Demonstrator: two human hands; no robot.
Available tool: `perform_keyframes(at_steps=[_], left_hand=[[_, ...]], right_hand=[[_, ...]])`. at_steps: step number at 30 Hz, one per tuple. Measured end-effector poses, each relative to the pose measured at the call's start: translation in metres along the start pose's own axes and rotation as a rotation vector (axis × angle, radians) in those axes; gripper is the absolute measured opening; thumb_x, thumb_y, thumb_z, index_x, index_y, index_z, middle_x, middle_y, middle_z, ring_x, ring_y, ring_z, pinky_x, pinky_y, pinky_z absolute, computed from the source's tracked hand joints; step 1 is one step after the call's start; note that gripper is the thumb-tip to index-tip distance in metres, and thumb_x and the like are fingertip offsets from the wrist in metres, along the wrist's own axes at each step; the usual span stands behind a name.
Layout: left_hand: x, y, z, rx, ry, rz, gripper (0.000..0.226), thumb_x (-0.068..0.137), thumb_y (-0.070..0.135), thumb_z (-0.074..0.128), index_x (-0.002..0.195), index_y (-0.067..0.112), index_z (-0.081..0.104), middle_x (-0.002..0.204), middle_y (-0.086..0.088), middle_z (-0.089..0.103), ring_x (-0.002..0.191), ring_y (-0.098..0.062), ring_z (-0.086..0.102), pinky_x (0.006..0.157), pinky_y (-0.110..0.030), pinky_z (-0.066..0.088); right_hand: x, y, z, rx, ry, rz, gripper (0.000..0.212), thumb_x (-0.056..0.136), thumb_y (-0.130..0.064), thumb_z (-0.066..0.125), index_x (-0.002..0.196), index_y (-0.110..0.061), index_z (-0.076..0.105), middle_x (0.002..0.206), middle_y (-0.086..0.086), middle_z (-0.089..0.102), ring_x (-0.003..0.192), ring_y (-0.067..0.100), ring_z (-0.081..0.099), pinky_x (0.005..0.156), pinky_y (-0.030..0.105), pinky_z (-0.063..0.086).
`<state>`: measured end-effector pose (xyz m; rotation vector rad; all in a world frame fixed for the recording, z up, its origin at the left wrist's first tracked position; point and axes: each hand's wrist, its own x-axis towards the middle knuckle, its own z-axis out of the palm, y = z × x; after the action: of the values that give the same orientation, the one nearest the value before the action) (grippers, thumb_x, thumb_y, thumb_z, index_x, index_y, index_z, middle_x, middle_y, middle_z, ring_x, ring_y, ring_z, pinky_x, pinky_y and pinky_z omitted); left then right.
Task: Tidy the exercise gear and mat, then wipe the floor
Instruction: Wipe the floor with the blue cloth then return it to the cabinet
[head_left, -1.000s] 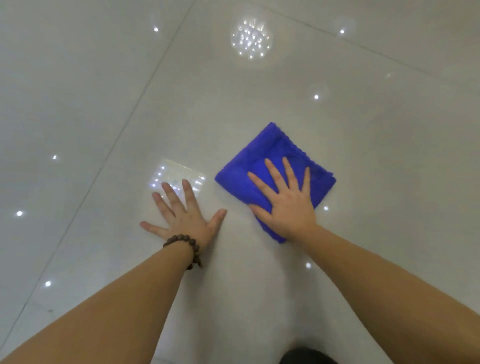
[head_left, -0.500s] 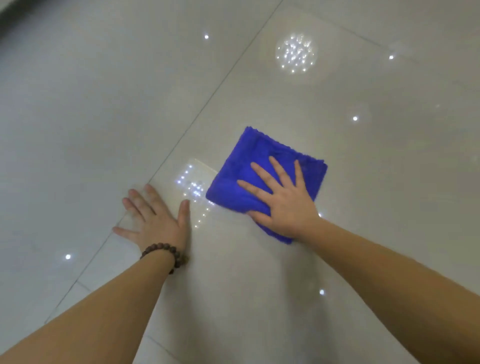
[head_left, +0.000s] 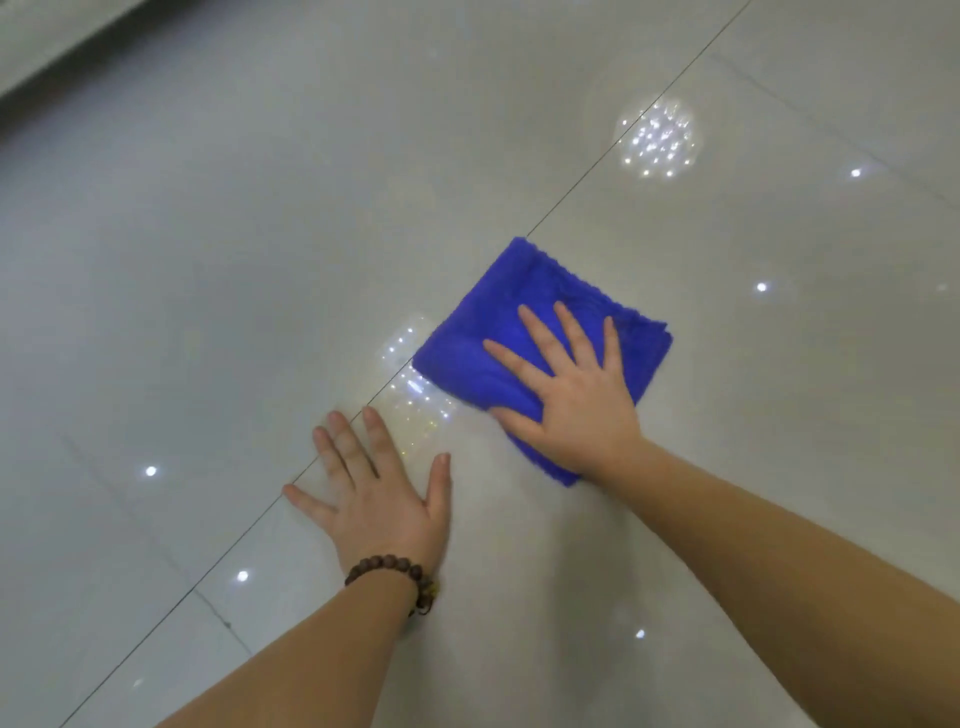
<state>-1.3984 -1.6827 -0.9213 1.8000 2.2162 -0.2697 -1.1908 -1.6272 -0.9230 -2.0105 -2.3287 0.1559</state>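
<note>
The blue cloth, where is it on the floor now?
In the head view the blue cloth lies folded on the tiled floor, right of centre, under the flat right hand and just right of the grout line.

The cloth (head_left: 524, 338) lay flat on the floor (head_left: 208, 260), with the right hand (head_left: 571, 395) spread on its near half. The left hand (head_left: 379, 488) rested on the floor to the cloth's left and nearer — apart from it — across a tile joint (head_left: 571, 197), a bracelet (head_left: 395, 571) on its wrist.
</note>
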Motion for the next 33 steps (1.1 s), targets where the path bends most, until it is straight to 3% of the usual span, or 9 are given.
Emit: perform_keyframes(at_steps=[8,10,14,16,18,24,26,30,33], left_hand=[[0.001,-0.003,0.008,-0.011,0.043,0.013,0.083,0.089,0.07,0.001,0.152,0.018,-0.008,0.16,-0.01,-0.014,0.146,-0.026,-0.018,0.111,-0.067,-0.007],[0.001,-0.004,0.009,-0.013,0.043,0.018,0.083,0.089,0.07,0.003,0.152,0.017,-0.006,0.16,-0.011,-0.012,0.147,-0.026,-0.016,0.11,-0.067,-0.006],[0.002,-0.004,0.01,-0.013,0.052,0.016,0.081,0.09,0.068,0.007,0.151,0.016,-0.002,0.161,-0.013,-0.003,0.148,-0.028,-0.009,0.11,-0.069,-0.001],[0.002,-0.005,0.01,-0.019,0.051,0.021,0.081,0.09,0.068,0.01,0.151,0.016,0.0,0.161,-0.014,-0.001,0.148,-0.028,-0.007,0.11,-0.07,0.001],[0.002,-0.004,0.01,-0.026,0.055,0.022,0.082,0.091,0.068,0.009,0.152,0.015,0.003,0.161,-0.014,0.0,0.148,-0.028,-0.005,0.11,-0.07,0.001],[0.001,-0.004,0.008,-0.015,0.042,0.017,0.081,0.09,0.069,0.004,0.152,0.018,-0.009,0.16,-0.012,-0.011,0.147,-0.027,-0.015,0.11,-0.069,-0.003],[0.002,-0.004,0.008,-0.013,0.042,0.012,0.081,0.09,0.069,0.006,0.152,0.018,-0.009,0.16,-0.012,-0.01,0.147,-0.028,-0.014,0.11,-0.069,-0.003],[0.001,-0.004,0.007,-0.024,0.038,0.009,0.081,0.09,0.069,0.008,0.151,0.019,-0.011,0.161,-0.012,-0.009,0.147,-0.028,-0.013,0.109,-0.069,-0.003],[0.002,-0.004,0.004,-0.036,0.019,0.011,0.082,0.089,0.07,0.006,0.151,0.02,-0.014,0.16,-0.01,-0.014,0.146,-0.026,-0.018,0.109,-0.068,-0.006]], right_hand=[[0.159,0.111,-0.031,0.139,-0.039,0.866,0.078,0.08,-0.078,0.019,0.149,-0.044,0.007,0.161,0.004,-0.005,0.146,0.034,-0.009,0.108,0.068,-0.003],[0.17,0.057,-0.02,0.084,-0.056,0.696,0.076,0.082,-0.075,0.018,0.15,-0.043,0.007,0.161,0.003,-0.003,0.146,0.035,-0.008,0.108,0.068,-0.004],[0.108,-0.092,0.007,0.007,-0.119,-0.032,0.071,0.084,-0.073,0.023,0.148,-0.045,0.011,0.161,0.001,0.002,0.146,0.034,-0.005,0.109,0.066,-0.005],[0.094,-0.089,0.005,0.006,-0.149,-0.191,0.068,0.085,-0.071,0.028,0.148,-0.048,0.014,0.161,-0.002,0.005,0.147,0.031,-0.002,0.111,0.064,-0.004],[0.113,-0.037,-0.002,-0.015,-0.098,-0.072,0.066,0.086,-0.069,0.03,0.147,-0.049,0.014,0.161,-0.005,0.006,0.147,0.027,0.0,0.113,0.061,-0.004],[0.148,0.113,-0.031,0.082,-0.067,0.829,0.07,0.086,-0.067,0.024,0.15,-0.043,0.008,0.161,-0.002,-0.001,0.147,0.03,-0.005,0.11,0.066,-0.002],[0.141,0.077,-0.026,0.082,-0.051,0.785,0.07,0.085,-0.066,0.024,0.15,-0.043,0.008,0.161,-0.001,0.0,0.146,0.032,-0.005,0.109,0.067,-0.002],[0.064,-0.041,0.003,-0.002,-0.064,0.209,0.07,0.082,-0.065,0.024,0.148,-0.044,0.014,0.161,-0.001,0.007,0.147,0.032,0.002,0.111,0.065,-0.002],[0.014,-0.017,-0.002,-0.023,-0.075,0.038,0.066,0.083,-0.06,0.033,0.147,-0.044,0.025,0.159,-0.002,0.018,0.146,0.031,0.012,0.112,0.064,0.005]])
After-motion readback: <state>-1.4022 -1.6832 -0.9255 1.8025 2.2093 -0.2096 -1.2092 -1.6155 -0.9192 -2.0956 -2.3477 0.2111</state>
